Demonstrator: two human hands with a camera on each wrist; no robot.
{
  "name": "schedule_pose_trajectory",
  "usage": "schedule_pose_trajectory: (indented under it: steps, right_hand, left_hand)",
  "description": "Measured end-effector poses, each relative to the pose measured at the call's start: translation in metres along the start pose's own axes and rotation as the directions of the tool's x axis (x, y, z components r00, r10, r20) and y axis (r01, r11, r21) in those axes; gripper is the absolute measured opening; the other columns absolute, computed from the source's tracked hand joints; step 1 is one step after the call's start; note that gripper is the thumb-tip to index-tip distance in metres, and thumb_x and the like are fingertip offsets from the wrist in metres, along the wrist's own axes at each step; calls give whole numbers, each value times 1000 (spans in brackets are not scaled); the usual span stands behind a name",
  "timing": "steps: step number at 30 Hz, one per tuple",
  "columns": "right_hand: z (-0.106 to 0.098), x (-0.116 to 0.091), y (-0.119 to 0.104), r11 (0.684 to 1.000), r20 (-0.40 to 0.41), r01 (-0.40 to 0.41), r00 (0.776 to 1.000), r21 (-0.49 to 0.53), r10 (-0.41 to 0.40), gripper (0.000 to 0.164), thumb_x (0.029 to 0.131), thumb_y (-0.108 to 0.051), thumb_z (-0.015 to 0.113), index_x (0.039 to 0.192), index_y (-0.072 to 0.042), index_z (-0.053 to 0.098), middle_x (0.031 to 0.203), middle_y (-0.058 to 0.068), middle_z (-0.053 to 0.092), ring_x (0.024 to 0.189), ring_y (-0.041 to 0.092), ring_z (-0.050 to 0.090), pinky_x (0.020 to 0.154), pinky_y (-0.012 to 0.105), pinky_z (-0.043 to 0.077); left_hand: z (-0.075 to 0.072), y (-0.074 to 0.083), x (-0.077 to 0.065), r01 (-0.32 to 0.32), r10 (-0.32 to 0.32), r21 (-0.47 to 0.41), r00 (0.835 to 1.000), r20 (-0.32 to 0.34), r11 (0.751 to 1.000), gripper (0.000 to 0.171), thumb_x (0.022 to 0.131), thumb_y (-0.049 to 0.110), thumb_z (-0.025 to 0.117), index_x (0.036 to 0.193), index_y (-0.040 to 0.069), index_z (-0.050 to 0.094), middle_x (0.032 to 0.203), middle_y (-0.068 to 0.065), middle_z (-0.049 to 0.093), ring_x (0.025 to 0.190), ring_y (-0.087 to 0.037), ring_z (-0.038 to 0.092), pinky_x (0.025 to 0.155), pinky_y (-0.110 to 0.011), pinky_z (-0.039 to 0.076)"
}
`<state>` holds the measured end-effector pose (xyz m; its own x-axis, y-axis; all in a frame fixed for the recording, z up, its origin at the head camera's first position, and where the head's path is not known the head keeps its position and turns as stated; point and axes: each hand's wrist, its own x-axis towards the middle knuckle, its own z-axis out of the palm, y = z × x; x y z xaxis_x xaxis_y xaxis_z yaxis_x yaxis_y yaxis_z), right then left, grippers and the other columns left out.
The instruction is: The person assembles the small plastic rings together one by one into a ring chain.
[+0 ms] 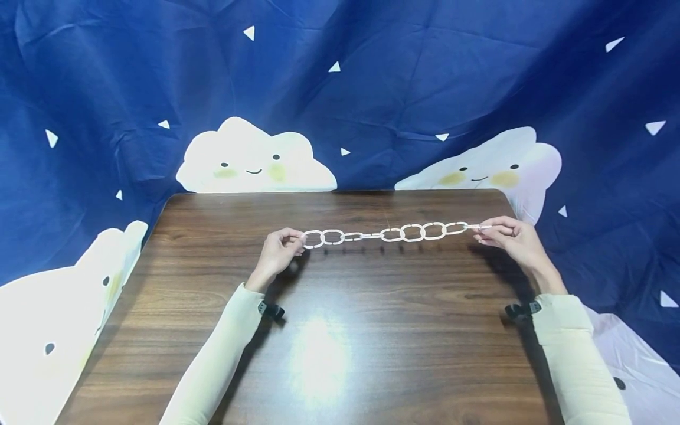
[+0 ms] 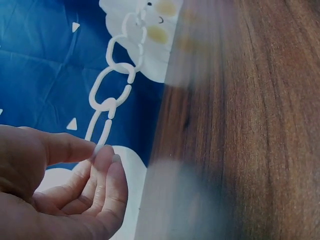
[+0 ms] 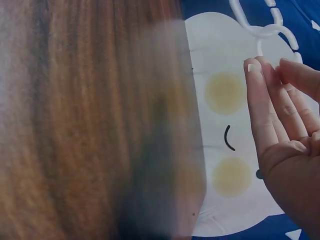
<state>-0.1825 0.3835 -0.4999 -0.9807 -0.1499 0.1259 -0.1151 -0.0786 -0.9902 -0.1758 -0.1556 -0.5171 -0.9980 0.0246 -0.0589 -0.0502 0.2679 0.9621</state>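
Observation:
A chain of several white plastic links (image 1: 412, 232) stretches almost straight between my two hands, raised above the wooden table, with its shadows falling below. My left hand (image 1: 281, 247) pinches the end link between thumb and fingertips. In the left wrist view that link (image 2: 103, 131) shows a small gap in its side, as do others along the chain. At the other end my right hand (image 1: 511, 238) pinches the last link, which is turned edge-on in the head view. The right wrist view shows links (image 3: 278, 31) beyond the fingertips; the pinch itself is partly hidden there.
The brown wooden table (image 1: 404, 342) has a bright glare spot near its front. Behind and beside it hangs a blue cloth (image 1: 372, 88) with white clouds and triangles. Dark straps (image 1: 271, 310) sit on both wrists over pale sleeves.

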Motion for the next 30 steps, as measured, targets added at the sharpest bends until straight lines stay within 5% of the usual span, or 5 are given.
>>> schedule_pose_trajectory:
  steps: [8,17,21,25,30]
  right_hand:
    - [0,-7,16,987,41,-64,997,148,58,15,102,8,57,115,9,65,107,9,81,90,21,81,85,31,64]
    - [-1,-5,34,972,39,-82,996,218,75,19,102,10,54,116,6,67,111,10,81,95,20,81,87,31,64]
    - [1,-4,39,957,26,-100,995,272,97,24,101,14,52,118,7,67,113,11,80,101,18,79,88,30,63]
    - [3,-4,42,937,26,-134,991,323,133,28,101,16,50,119,6,68,113,12,80,105,16,78,90,28,62]
    - [4,-5,44,936,31,-164,986,313,163,28,101,15,52,120,4,68,111,11,81,106,15,78,90,25,62]
  left_hand:
    - [2,-5,-1,-12,12,-5,1000,-13,1000,20,99,6,69,111,-10,70,101,-27,74,74,-15,71,69,-17,62]
    - [3,-7,-2,-39,38,-16,999,-4,999,17,98,2,69,111,-9,70,101,-29,74,84,-35,75,71,-20,64]
    - [3,-8,-1,-47,47,27,999,2,999,16,98,4,70,110,-7,71,102,-29,75,88,-42,75,76,-31,67]
    - [1,-10,1,-61,61,91,998,10,994,14,97,5,71,107,-4,72,100,-26,76,87,-37,76,79,-40,67]
    - [-2,-11,1,-118,116,207,993,21,971,9,95,6,73,101,-1,74,96,-21,78,80,-23,75,71,-20,61]
